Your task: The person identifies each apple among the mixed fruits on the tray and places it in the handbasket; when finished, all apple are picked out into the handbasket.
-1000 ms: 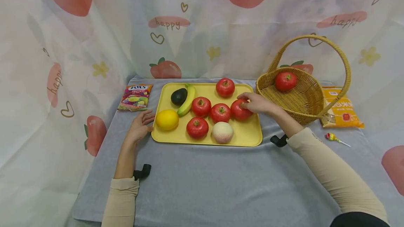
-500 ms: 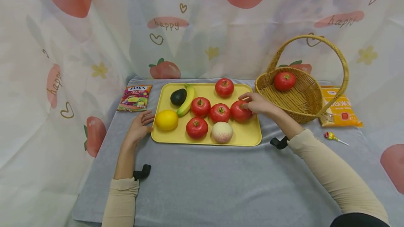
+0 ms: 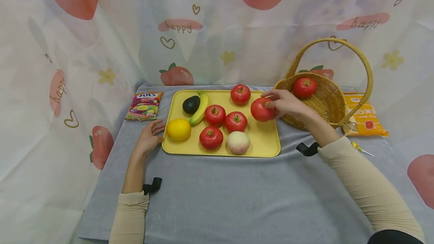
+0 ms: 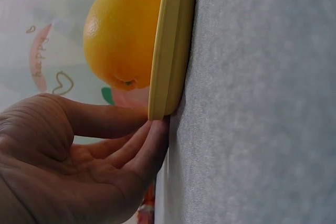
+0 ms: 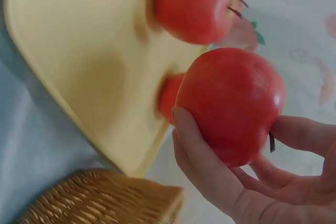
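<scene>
My right hand (image 3: 288, 104) grips a red apple (image 3: 263, 109) between thumb and fingers, held above the right side of the yellow tray (image 3: 264, 144). In the right wrist view the apple (image 5: 231, 106) is raised off the tray, its stem near my thumb. My left hand (image 3: 149, 138) touches the tray's left edge; in the left wrist view the thumb and straight fingers meet the rim (image 4: 168, 66). Near it on the tray sits a round yellow-orange fruit (image 3: 179, 129). Several other red apples, a pale peach (image 3: 238, 142), a banana (image 3: 200, 108) and an avocado (image 3: 191, 105) also lie there.
A wicker basket (image 3: 327, 102) with a tall handle stands right of the tray, one red apple (image 3: 304, 87) inside. Beside it lie an orange snack bag (image 3: 367, 118) and a lollipop (image 3: 362, 149). A candy bag (image 3: 144, 105) lies left of the tray on the grey cloth (image 3: 217, 199).
My right hand has lifted the apple off the tray and moved slightly right and away, toward the basket. My left hand has stayed at the tray's edge.
</scene>
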### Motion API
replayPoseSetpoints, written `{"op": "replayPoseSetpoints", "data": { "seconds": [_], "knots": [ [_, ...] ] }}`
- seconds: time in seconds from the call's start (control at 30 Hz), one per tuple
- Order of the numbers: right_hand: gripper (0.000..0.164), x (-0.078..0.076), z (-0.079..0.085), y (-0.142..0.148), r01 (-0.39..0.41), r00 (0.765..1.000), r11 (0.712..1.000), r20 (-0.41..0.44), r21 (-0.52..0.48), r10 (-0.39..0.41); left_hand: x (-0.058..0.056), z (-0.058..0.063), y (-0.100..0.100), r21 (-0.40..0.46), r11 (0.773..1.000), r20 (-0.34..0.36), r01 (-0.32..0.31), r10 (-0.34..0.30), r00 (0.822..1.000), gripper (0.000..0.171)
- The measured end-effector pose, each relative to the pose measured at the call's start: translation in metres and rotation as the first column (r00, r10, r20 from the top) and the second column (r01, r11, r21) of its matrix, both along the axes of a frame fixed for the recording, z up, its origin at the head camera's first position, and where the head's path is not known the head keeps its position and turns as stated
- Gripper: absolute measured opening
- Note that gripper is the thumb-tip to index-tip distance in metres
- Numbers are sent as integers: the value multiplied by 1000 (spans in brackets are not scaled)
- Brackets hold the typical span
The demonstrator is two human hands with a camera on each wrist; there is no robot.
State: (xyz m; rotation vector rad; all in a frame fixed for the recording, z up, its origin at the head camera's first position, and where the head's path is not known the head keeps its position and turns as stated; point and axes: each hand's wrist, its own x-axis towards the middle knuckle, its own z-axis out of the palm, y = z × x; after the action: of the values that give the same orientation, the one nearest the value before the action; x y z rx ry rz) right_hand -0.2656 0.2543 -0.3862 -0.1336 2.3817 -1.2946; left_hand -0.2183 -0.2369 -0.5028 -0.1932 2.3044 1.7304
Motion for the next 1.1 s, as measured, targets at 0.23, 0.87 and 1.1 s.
{"op": "replayPoseSetpoints", "data": {
  "seconds": [0.23, 0.87, 1.1],
  "knots": [
    [53, -3, 23, 11, 37, 999, 999, 12, -34, -37, -1, -1, -1, 3, 1000, 6, -1, 0, 1000, 79],
    [54, -23, 39, 39, 70, 997, 997, 31, -33, -69, -2, -2, 0, -7, 1000, 6, -7, 7, 1000, 79],
    [58, -32, 37, 53, 103, 993, 994, 61, -36, -101, -1, -1, 0, -5, 1000, -4, -1, 1, 1000, 73]
  ]
}}
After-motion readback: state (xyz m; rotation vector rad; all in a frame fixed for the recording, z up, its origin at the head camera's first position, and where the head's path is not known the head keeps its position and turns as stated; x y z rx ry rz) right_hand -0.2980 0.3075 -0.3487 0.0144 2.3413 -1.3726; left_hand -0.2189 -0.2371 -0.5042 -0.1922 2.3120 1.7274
